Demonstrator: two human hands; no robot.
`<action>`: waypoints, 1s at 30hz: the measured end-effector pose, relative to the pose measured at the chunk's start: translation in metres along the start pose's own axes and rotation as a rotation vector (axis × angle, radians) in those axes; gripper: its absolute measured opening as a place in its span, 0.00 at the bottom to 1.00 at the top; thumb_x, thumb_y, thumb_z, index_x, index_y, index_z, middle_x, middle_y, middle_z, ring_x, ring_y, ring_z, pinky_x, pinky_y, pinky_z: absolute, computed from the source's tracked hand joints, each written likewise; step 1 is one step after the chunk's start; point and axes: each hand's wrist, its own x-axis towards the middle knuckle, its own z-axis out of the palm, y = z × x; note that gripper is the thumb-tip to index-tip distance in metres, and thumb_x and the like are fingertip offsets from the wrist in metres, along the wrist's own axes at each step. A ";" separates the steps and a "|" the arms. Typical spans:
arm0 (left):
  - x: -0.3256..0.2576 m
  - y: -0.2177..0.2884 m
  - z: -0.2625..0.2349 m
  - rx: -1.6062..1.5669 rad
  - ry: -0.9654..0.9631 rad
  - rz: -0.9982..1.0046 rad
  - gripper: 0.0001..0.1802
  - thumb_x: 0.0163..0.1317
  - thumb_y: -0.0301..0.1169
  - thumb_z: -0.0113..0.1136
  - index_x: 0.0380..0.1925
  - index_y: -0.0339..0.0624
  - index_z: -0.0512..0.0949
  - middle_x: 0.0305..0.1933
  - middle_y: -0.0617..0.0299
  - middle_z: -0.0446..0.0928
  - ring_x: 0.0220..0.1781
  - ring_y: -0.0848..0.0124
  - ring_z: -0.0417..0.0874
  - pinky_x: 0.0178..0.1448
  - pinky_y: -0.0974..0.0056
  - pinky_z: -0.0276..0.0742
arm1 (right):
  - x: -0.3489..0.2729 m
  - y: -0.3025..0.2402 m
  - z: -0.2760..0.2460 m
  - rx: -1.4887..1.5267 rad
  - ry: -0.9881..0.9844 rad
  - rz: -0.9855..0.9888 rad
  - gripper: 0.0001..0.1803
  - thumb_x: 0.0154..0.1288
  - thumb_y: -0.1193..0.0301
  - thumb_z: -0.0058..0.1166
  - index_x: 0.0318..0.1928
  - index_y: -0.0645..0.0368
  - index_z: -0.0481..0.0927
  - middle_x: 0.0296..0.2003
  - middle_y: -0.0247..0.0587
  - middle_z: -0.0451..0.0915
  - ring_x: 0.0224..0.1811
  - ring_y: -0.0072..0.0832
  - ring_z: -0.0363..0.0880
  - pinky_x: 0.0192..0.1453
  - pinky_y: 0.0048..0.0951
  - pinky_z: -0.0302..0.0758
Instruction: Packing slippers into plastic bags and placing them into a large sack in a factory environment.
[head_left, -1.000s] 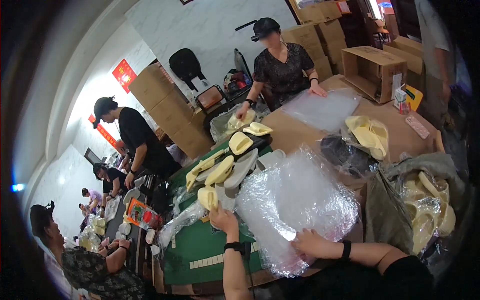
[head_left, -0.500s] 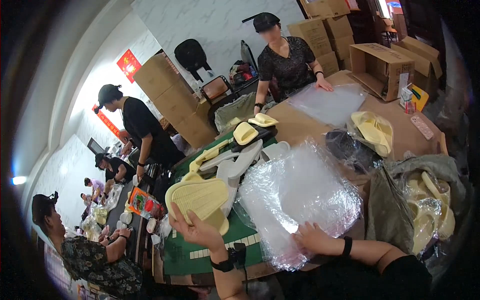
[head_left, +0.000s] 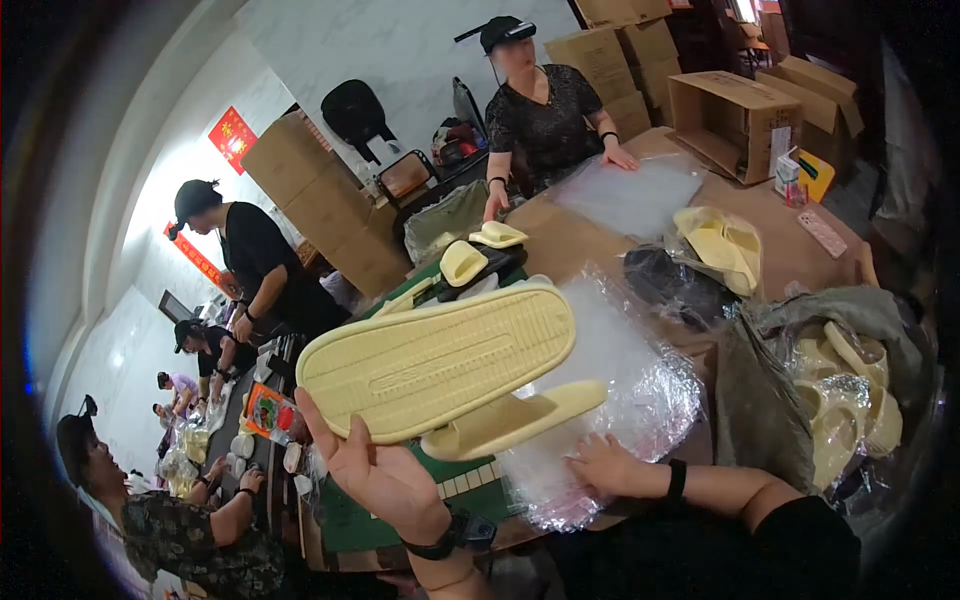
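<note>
My left hand (head_left: pixel 388 482) holds up a pale yellow slipper (head_left: pixel 440 360), its ribbed sole turned toward me. Just below that sole, a second yellow slipper (head_left: pixel 520 418) shows its side and opening; whether the fingers grip it too is hidden. My right hand (head_left: pixel 612 466) lies on a stack of clear plastic bags (head_left: pixel 640 365), fingers spread over its near edge. Behind the raised pair, more yellow slippers (head_left: pixel 464 264) sit on the green mat (head_left: pixel 350 520). The held slipper covers most of the pile there.
Bagged yellow slippers fill a grey sack (head_left: pixel 775 400) at right. Beyond are a bagged yellow pair (head_left: pixel 720 250), a phone (head_left: pixel 822 232) and an open carton (head_left: pixel 735 125). Across the table a person (head_left: pixel 550 125) touches a flat bag stack (head_left: pixel 630 200). Other people work at left.
My left hand has raised the yellow slippers closer and swung them rightward, so the sole now looks longer and hides the grey slippers. My right hand stays on the bags.
</note>
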 end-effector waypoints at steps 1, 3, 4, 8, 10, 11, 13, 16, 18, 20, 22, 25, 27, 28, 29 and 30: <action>0.001 -0.002 0.001 -0.022 -0.021 -0.032 0.31 0.58 0.16 0.39 0.65 0.32 0.53 0.67 0.46 0.56 0.68 0.57 0.58 0.71 0.54 0.53 | -0.001 0.002 0.007 0.001 0.001 0.005 0.23 0.62 0.70 0.42 0.59 0.59 0.66 0.53 0.58 0.66 0.58 0.56 0.63 0.55 0.64 0.63; 0.001 -0.007 -0.001 -0.104 -0.034 -0.143 0.31 0.58 0.17 0.39 0.65 0.32 0.52 0.67 0.46 0.55 0.68 0.57 0.58 0.71 0.53 0.52 | 0.000 0.006 0.022 -0.113 0.209 -0.020 0.24 0.57 0.65 0.48 0.56 0.56 0.69 0.50 0.55 0.68 0.53 0.51 0.67 0.51 0.59 0.67; 0.002 -0.011 -0.005 -0.184 -0.044 -0.250 0.31 0.58 0.17 0.40 0.65 0.31 0.52 0.67 0.46 0.55 0.68 0.57 0.57 0.72 0.53 0.50 | -0.001 0.006 0.022 -0.112 0.211 -0.017 0.24 0.57 0.65 0.48 0.56 0.56 0.69 0.50 0.55 0.68 0.53 0.51 0.67 0.51 0.59 0.67; 0.016 -0.041 -0.035 -0.492 -0.007 -0.840 0.25 0.61 0.22 0.44 0.59 0.25 0.57 0.63 0.44 0.59 0.66 0.56 0.59 0.71 0.48 0.52 | -0.002 0.004 0.024 -0.149 0.237 -0.018 0.22 0.59 0.66 0.46 0.55 0.56 0.70 0.50 0.54 0.68 0.53 0.53 0.66 0.50 0.58 0.67; 0.017 -0.077 -0.046 -0.380 0.047 -0.846 0.21 0.63 0.24 0.44 0.55 0.24 0.60 0.59 0.43 0.62 0.64 0.56 0.61 0.71 0.47 0.52 | -0.003 0.004 0.023 -0.159 0.235 -0.012 0.22 0.59 0.66 0.46 0.55 0.57 0.70 0.50 0.54 0.68 0.53 0.54 0.66 0.50 0.58 0.67; 0.020 -0.095 -0.055 -0.328 0.100 -0.868 0.21 0.64 0.26 0.44 0.54 0.23 0.59 0.58 0.43 0.63 0.64 0.54 0.61 0.70 0.47 0.54 | -0.002 0.003 0.018 -0.115 0.198 -0.013 0.22 0.59 0.66 0.46 0.55 0.57 0.70 0.50 0.54 0.68 0.54 0.53 0.66 0.51 0.59 0.67; 0.026 -0.127 -0.070 -0.289 0.137 -0.888 0.18 0.64 0.27 0.45 0.51 0.27 0.62 0.55 0.46 0.64 0.61 0.55 0.63 0.69 0.48 0.56 | -0.002 0.001 0.015 -0.071 0.160 -0.012 0.22 0.59 0.66 0.46 0.55 0.57 0.70 0.51 0.54 0.67 0.54 0.53 0.66 0.51 0.59 0.67; 0.028 -0.148 -0.080 -0.328 0.182 -0.902 0.19 0.64 0.30 0.47 0.52 0.33 0.61 0.54 0.48 0.63 0.59 0.56 0.65 0.68 0.49 0.59 | 0.000 0.001 0.016 -0.083 0.175 -0.003 0.22 0.59 0.67 0.45 0.55 0.57 0.70 0.50 0.54 0.68 0.55 0.53 0.65 0.52 0.59 0.66; 0.023 -0.151 -0.077 -0.411 0.188 -0.900 0.24 0.64 0.33 0.47 0.57 0.35 0.57 0.56 0.47 0.61 0.59 0.55 0.65 0.67 0.50 0.60 | -0.002 0.002 0.012 -0.061 0.148 -0.012 0.21 0.60 0.68 0.44 0.54 0.57 0.71 0.50 0.54 0.68 0.55 0.53 0.65 0.53 0.59 0.67; 0.007 -0.142 -0.062 -0.679 0.203 -0.865 0.32 0.64 0.37 0.48 0.63 0.39 0.49 0.59 0.45 0.58 0.59 0.55 0.65 0.66 0.52 0.61 | -0.002 0.004 0.010 -0.057 0.124 0.000 0.20 0.61 0.68 0.43 0.54 0.57 0.71 0.50 0.53 0.68 0.55 0.53 0.65 0.53 0.59 0.67; -0.012 -0.131 -0.058 -0.666 0.173 -0.853 0.31 0.65 0.36 0.45 0.65 0.40 0.49 0.62 0.47 0.55 0.60 0.57 0.65 0.65 0.55 0.63 | -0.002 0.003 0.010 -0.055 0.099 0.003 0.20 0.61 0.68 0.42 0.54 0.56 0.71 0.51 0.53 0.67 0.55 0.53 0.65 0.53 0.59 0.67; -0.054 -0.131 -0.077 -0.042 -0.299 -0.936 0.23 0.67 0.31 0.42 0.61 0.41 0.58 0.59 0.53 0.63 0.56 0.62 0.70 0.60 0.60 0.67 | 0.000 0.003 0.016 -0.059 0.121 0.008 0.20 0.61 0.67 0.43 0.54 0.56 0.71 0.52 0.52 0.67 0.55 0.52 0.65 0.52 0.58 0.67; -0.083 -0.138 -0.104 0.389 -0.693 -1.011 0.20 0.66 0.30 0.44 0.57 0.39 0.64 0.54 0.55 0.69 0.53 0.63 0.73 0.57 0.60 0.69 | 0.000 0.000 0.016 -0.084 0.131 0.017 0.20 0.60 0.66 0.46 0.53 0.54 0.72 0.53 0.50 0.67 0.56 0.50 0.65 0.52 0.55 0.68; -0.097 -0.141 -0.115 0.682 -0.978 -0.956 0.19 0.64 0.30 0.45 0.56 0.39 0.65 0.54 0.53 0.71 0.51 0.62 0.75 0.56 0.59 0.71 | 0.001 0.001 0.016 -0.084 0.127 0.012 0.20 0.60 0.66 0.46 0.53 0.54 0.72 0.53 0.50 0.67 0.56 0.50 0.65 0.52 0.55 0.68; -0.112 -0.139 -0.122 0.836 -1.061 -0.782 0.20 0.63 0.31 0.47 0.56 0.38 0.66 0.54 0.52 0.71 0.53 0.61 0.74 0.57 0.56 0.69 | -0.001 0.005 0.018 -0.084 0.163 -0.030 0.19 0.59 0.65 0.46 0.51 0.56 0.73 0.51 0.50 0.68 0.54 0.49 0.67 0.51 0.55 0.69; -0.125 -0.138 -0.127 0.985 -1.137 -0.596 0.21 0.62 0.32 0.48 0.55 0.38 0.66 0.55 0.51 0.71 0.54 0.60 0.73 0.59 0.53 0.67 | -0.002 0.012 0.020 -0.084 0.201 -0.070 0.18 0.59 0.65 0.46 0.49 0.57 0.74 0.49 0.49 0.69 0.52 0.48 0.68 0.49 0.54 0.70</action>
